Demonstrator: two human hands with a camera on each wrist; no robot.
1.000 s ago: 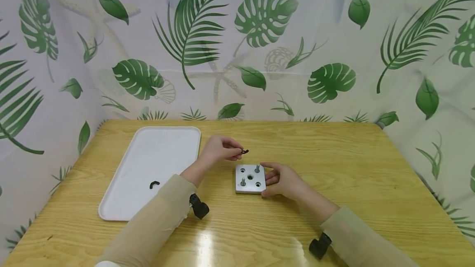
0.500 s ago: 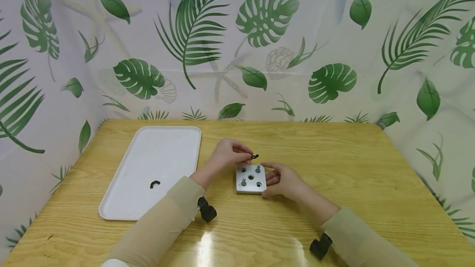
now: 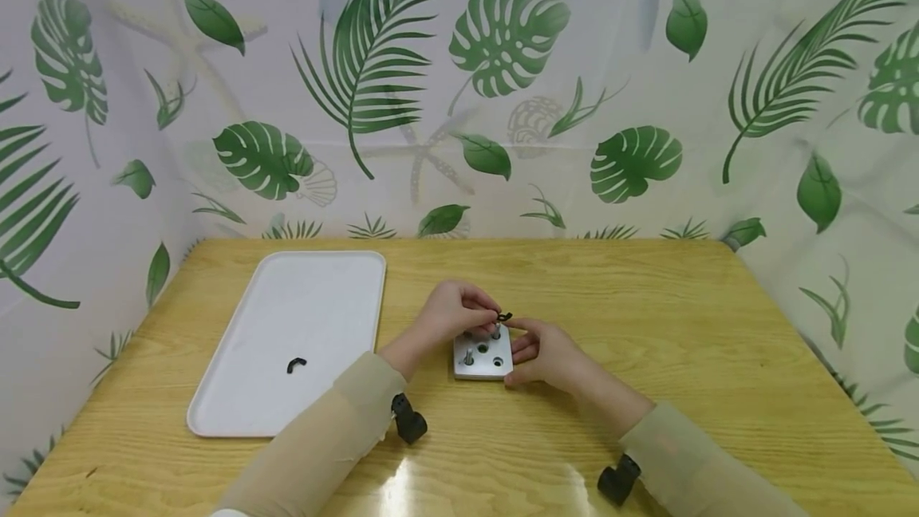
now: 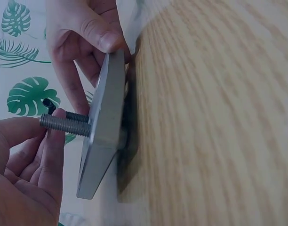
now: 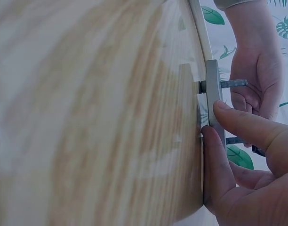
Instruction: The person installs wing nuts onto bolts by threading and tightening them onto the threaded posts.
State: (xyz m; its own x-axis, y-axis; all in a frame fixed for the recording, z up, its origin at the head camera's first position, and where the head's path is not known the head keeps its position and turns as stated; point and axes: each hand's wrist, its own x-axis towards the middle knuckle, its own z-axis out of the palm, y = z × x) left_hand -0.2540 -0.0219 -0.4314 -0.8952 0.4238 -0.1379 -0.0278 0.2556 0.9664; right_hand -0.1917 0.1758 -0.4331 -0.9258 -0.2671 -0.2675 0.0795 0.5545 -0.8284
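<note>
Head view: At a wood-grain table (image 3: 646, 301), a person's left hand (image 3: 445, 311) pinches a small black piece (image 3: 505, 317) between thumb and fingers at the top of a plate's far bolt (image 3: 496, 331); contact between the two cannot be told. The right hand (image 3: 549, 353) grips the right edge of the square metal plate (image 3: 488, 370), its near bolt (image 3: 470, 357) standing upright at the front left corner. Open holes show in the plate. To the left, a second piece (image 3: 296, 364), also black and bent, lies in a white tray (image 3: 309, 301). Tan sleeves (image 3: 316, 437) cover both forearms, and leaf-print cloth (image 3: 424, 198) lines the space behind

Left wrist view: The left hand holds the black piece up by its fingertips, just beyond the near bolt's threaded end. Both bolts project from the plate's upper face. Opposite, the right hand's thumb presses on the plate's edge

Right wrist view: The right hand clasps the plate's edge, one digit on the upper face. A bolt head shows beneath the plate, which stands just off the table. Farther back is the left hand; the black piece is partly hidden beside the right hand
</note>
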